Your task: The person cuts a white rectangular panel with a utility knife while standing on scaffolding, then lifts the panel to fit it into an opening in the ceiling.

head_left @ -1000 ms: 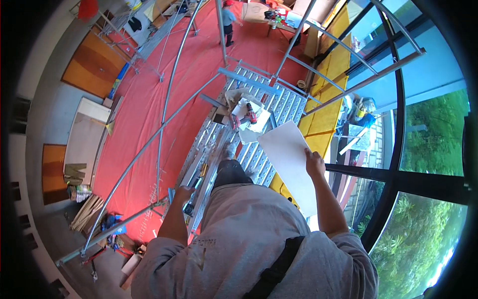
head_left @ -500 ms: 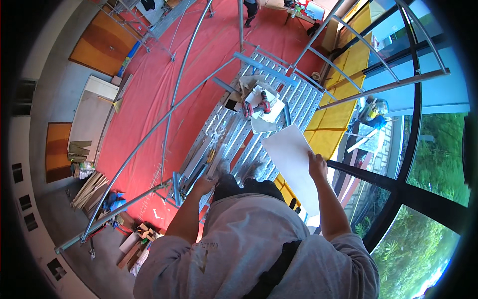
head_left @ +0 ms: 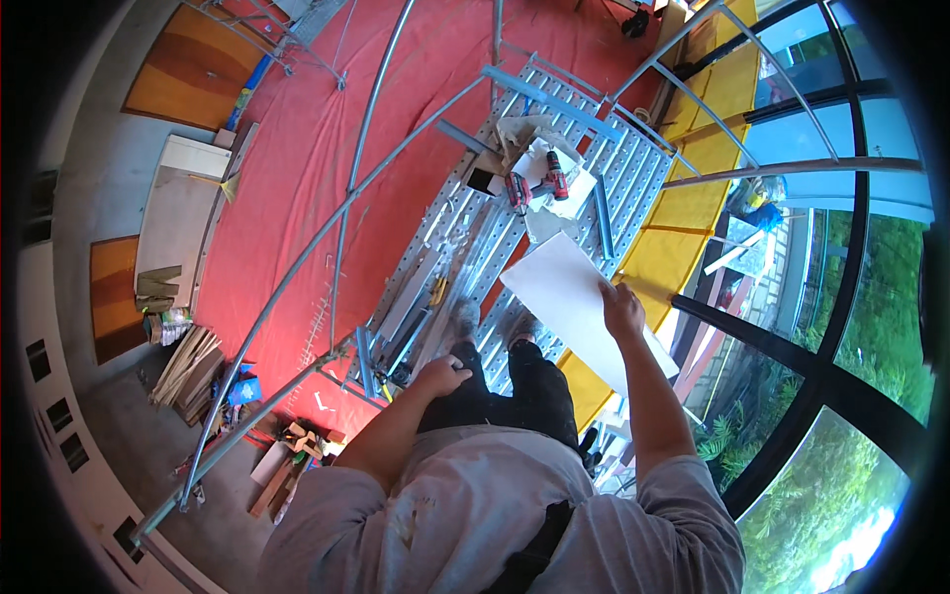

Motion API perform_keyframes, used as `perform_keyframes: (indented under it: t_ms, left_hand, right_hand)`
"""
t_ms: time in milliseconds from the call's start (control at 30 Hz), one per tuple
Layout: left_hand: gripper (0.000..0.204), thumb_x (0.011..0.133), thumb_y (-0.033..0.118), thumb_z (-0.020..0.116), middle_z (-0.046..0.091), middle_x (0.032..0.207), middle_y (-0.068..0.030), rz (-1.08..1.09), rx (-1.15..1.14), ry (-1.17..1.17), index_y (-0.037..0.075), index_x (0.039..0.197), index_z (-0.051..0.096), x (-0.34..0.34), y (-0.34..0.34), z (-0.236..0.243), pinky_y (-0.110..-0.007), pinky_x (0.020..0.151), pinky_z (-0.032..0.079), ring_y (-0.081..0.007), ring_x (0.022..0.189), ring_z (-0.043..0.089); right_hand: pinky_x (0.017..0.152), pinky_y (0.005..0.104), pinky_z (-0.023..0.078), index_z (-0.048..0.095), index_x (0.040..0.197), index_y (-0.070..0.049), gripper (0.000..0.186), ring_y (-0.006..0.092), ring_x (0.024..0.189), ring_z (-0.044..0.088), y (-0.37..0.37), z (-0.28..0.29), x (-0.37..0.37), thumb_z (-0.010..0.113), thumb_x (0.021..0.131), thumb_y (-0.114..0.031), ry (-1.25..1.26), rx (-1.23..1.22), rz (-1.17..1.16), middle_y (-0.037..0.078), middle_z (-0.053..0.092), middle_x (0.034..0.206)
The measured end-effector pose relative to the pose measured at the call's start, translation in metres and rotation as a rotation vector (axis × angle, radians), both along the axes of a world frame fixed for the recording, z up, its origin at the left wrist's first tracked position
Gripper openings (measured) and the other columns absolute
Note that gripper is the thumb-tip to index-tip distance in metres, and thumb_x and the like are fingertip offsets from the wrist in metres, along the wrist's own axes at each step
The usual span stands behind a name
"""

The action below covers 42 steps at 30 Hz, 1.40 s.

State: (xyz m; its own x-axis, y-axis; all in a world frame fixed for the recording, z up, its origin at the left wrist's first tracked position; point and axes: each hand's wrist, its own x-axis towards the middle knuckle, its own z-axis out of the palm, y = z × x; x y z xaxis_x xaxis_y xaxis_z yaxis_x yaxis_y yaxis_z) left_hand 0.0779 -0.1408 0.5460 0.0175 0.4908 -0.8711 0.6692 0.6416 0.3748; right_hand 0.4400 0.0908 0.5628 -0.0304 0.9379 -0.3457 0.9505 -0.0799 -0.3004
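My right hand (head_left: 623,311) grips a flat white panel (head_left: 562,287) by its edge. The panel lies tilted over the right side of a perforated metal scaffold platform (head_left: 633,158). Close to my thigh, my left hand (head_left: 442,377) is closed with its fingers curled; whatever it may hold is hidden. Two red and black cordless drills (head_left: 557,176) rest ahead of the panel on white sheets and crumpled wrapping (head_left: 520,134). Long metal strips (head_left: 411,289) lie along the platform's left side, near my dusty shoes (head_left: 463,319).
Scaffold tubes (head_left: 346,203) cross on the left, and a railing (head_left: 683,94) stands at the right. Beyond the platform's right edge runs a yellow covered ledge (head_left: 683,233) beside dark-framed windows (head_left: 813,366). Red sheeting (head_left: 287,228) covers the floor below; wood scraps (head_left: 188,366) lie at the left.
My left hand has lifted from beside the metal strips to near my thigh, its fingers curled. The white panel has swung slightly left with my right hand. The whole view has shifted.
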Motion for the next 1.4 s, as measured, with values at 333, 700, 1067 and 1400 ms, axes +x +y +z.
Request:
perform_keyframes:
  t_ms: [333,700,1067,1400]
  left_hand:
    - [0.055,0.089,0.049,0.069,0.07,0.119,-0.0231,0.032,0.069,-0.026,0.002,0.119,0.068,-0.014,-0.018,-0.075,-0.047,0.099,0.051,-0.0402,0.115,0.065]
    - [0.058,0.089,0.051,0.07,0.07,0.116,-0.0248,0.09,0.129,0.227,0.003,0.122,0.067,-0.065,0.039,-0.266,-0.046,0.096,0.053,-0.0403,0.111,0.067]
    - [0.06,0.083,0.047,0.071,0.07,0.112,-0.0238,-0.136,0.035,0.298,0.004,0.123,0.065,-0.107,0.003,-0.467,-0.05,0.091,0.053,-0.04,0.108,0.067]
    - [0.065,0.084,0.034,0.079,0.067,0.124,-0.022,-0.119,0.174,0.443,0.004,0.137,0.055,-0.073,-0.021,-0.545,-0.048,0.097,0.052,-0.0387,0.115,0.065]
  right_hand:
    - [0.081,0.0566,0.053,0.064,0.093,-0.005,0.056,0.0465,0.09,0.068,-0.012,-0.084,-0.051,0.054,0.097,-0.061,-0.03,-0.056,0.01,0.025,0.071,0.091]
    - [0.079,0.0573,0.052,0.062,0.091,-0.003,0.054,0.0485,0.088,0.067,-0.008,-0.267,-0.057,0.054,0.099,-0.056,0.06,-0.049,0.024,0.026,0.07,0.087]
    - [0.091,0.0554,0.051,0.065,0.101,-0.002,0.064,0.0455,0.102,0.066,0.0,-0.448,-0.078,0.045,0.099,-0.063,0.063,-0.179,0.108,0.027,0.07,0.105]
    - [0.094,0.0528,0.051,0.066,0.112,-0.005,0.066,0.0426,0.11,0.066,-0.018,-0.538,-0.07,0.041,0.101,-0.065,0.013,-0.203,0.155,0.025,0.071,0.11]
